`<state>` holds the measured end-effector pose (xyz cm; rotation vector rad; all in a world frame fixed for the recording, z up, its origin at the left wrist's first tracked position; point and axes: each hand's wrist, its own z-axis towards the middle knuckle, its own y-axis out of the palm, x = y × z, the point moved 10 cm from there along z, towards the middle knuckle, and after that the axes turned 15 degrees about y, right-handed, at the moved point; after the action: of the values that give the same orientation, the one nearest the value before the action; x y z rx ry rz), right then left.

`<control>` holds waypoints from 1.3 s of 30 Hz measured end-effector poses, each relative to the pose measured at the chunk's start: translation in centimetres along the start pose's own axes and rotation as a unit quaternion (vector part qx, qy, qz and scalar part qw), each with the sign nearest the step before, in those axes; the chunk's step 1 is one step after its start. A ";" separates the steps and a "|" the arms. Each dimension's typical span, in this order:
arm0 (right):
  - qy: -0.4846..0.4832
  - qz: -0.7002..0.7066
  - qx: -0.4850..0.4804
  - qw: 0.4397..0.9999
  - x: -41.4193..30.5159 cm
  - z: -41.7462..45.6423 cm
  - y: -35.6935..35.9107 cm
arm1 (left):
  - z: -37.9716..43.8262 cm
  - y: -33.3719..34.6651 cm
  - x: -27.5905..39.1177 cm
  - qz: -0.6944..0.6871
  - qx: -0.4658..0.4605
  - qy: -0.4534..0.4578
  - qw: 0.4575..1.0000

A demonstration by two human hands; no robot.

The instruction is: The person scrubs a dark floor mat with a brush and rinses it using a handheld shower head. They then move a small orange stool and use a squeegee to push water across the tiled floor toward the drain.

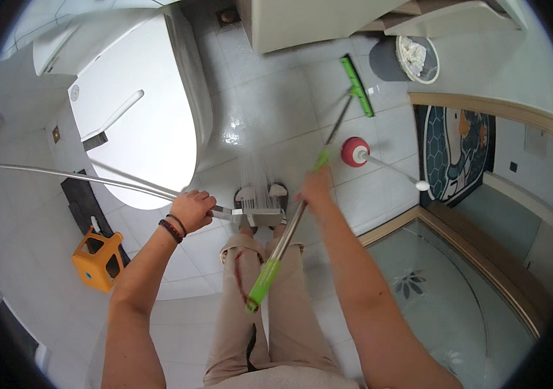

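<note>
My left hand (192,211) grips a silver hand-held shower head (258,217), its metal hose running off to the left. Water sprays from the shower head toward the floor around my sandalled feet. In my right hand (316,188) is the pole of a green floor squeegee (357,85), gripped partway along its length. The squeegee's blade touches or hovers close over the wet tiles at the upper right; I cannot tell which. Its green handle end (263,284) hangs in front of my legs. Just right of the pole stands a red plunger (355,151) with a white handle.
A white toilet (145,160) stands at left, with a white-handled brush (113,119) on its lid. A yellow plastic stool (96,262) is below it. At upper right is a bin (429,61) holding crumpled paper. A wood-framed glass door (432,291) and a patterned mat (461,150) are at right.
</note>
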<state>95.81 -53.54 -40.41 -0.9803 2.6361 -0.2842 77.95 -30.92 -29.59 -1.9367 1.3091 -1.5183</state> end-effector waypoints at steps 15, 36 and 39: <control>-0.078 0.017 0.036 0.996 -9.7 -6.1 1.7 | -3.2 1.7 0.2 0.000 0.054 -0.027 0.998; -0.153 -0.102 -0.036 0.982 -13.9 -5.4 11.8 | -3.1 3.1 -2.3 0.013 0.090 -0.021 0.996; -0.192 -0.059 0.001 0.980 -16.9 -2.7 13.4 | -3.1 2.9 -2.2 0.009 0.078 -0.022 0.997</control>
<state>98.89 -32.12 -38.04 -1.0722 2.2335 -0.1093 73.85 -29.79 -31.88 -1.8446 1.1498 -1.5123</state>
